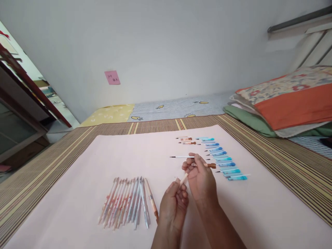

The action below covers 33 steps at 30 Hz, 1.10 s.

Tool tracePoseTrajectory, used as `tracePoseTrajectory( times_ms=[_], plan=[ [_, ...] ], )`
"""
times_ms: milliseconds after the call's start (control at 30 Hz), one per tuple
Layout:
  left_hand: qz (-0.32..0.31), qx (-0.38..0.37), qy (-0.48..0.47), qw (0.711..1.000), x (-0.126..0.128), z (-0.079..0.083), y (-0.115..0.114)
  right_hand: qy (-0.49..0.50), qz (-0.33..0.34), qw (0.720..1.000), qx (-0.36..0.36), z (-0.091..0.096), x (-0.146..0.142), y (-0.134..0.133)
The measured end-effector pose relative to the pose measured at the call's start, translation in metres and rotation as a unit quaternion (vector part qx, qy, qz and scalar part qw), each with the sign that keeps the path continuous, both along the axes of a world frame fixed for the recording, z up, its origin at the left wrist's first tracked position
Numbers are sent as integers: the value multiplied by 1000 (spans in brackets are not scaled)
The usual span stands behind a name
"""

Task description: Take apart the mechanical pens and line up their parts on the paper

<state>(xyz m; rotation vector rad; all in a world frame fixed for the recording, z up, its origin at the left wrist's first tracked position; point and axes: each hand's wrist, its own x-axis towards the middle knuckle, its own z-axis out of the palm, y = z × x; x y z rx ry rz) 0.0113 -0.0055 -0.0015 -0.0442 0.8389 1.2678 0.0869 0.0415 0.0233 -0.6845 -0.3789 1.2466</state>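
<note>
My left hand (174, 203) is closed on a short peach pen barrel piece (183, 180), its tip pointing up towards my right palm. Between the fingers of my right hand (203, 178) are a white pen refill (181, 157) with a dark tip pointing left, and a peach pen barrel part (211, 165) with a brown end sticking out to the right. To the left of my hands lies a row of assembled pens (124, 204). A peach pen with a brown end (151, 197) lies at that row's right side, partly hidden by my left wrist.
Blue pen parts with refills (223, 159) run down the right of the pale pink sheet (77, 193). Two brown-ended peach parts (187, 143) lie at its top. A striped mat (114, 129) lies underneath. Folded bedding (290, 100) is piled at the right, by the wall.
</note>
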Motion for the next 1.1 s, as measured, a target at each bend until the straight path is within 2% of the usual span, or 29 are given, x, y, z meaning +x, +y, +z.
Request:
tracePoseTrajectory(
  times_ms=[300,533,700,867,967,1100],
  plan=[
    [-3,6,-5,1000,0,-1,-1,-51,9,999,3,5,-4,-4],
    [34,0,-41,999,-14,3,6,2,1,1000,7,-3,3,5],
    [76,15,-14,997,-32,4,13,-23,94,995,-23,-9,8,8],
    [92,40,77,992,-42,7,13,-181,201,963,1,-18,7,7],
    [78,64,127,987,-43,8,11,-239,229,943,15,-27,4,9],
    [63,132,180,973,-38,5,10,-217,240,946,4,-37,-4,10]
  ],
)
